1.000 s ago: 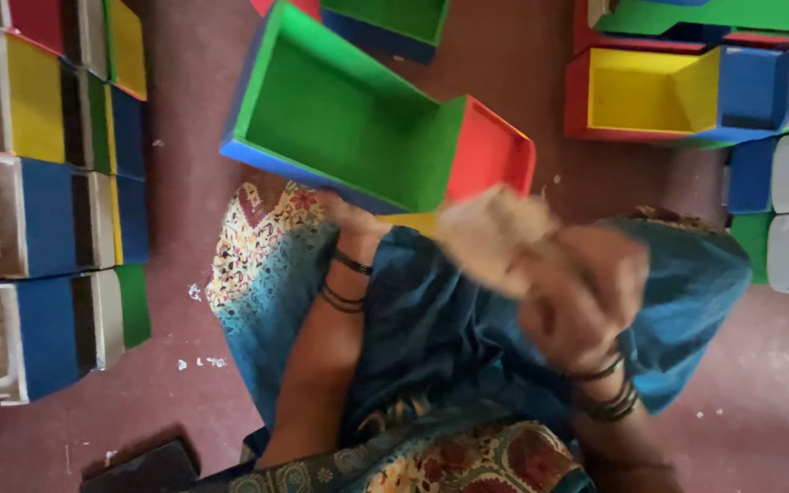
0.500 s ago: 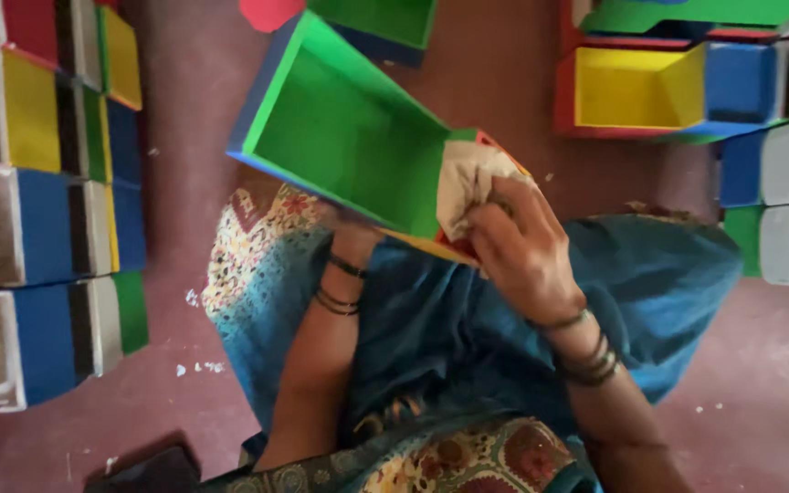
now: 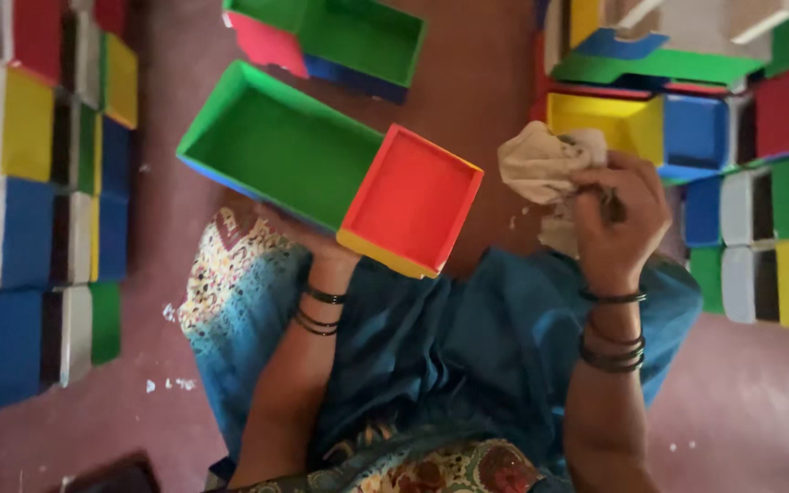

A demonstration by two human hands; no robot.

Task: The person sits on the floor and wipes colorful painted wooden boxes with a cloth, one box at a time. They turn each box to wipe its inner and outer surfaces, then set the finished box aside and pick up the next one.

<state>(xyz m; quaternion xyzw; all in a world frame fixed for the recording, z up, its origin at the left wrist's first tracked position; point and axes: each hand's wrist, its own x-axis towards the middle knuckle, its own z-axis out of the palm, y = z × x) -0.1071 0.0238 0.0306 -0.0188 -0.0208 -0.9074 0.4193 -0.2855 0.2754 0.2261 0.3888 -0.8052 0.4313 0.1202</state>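
Most of the left hand [image 3: 308, 239] was hidden beneath the painted wooden tray [image 3: 326, 169], so only its wrist, with dark bangles, and a sliver of palm showed at the tray's lower edge; it propped the tray up from underneath, but how its fingers lay could not be made out. The tray was tilted above the lap in blue cloth [image 3: 449, 347], with a large green compartment on its upper left and a smaller red compartment on its lower right, and yellow and blue paint along its outer edges. To the right of the tray, apart from it, the right hand [image 3: 618, 215] was clenched around a crumpled beige rag [image 3: 545, 169], which bulged out toward the tray while part of it hung down behind the fingers. Above the tray a second green tray [image 3: 358, 41] lay on the reddish floor [image 3: 486, 82], cut off by the top edge. Left of the tray stood a row of boxes [image 3: 38, 210] in yellow, blue, green and white, partly out of frame. Right of the tray, beyond the rag, more coloured boxes [image 3: 687, 110] were stacked, their shapes hard to separate.
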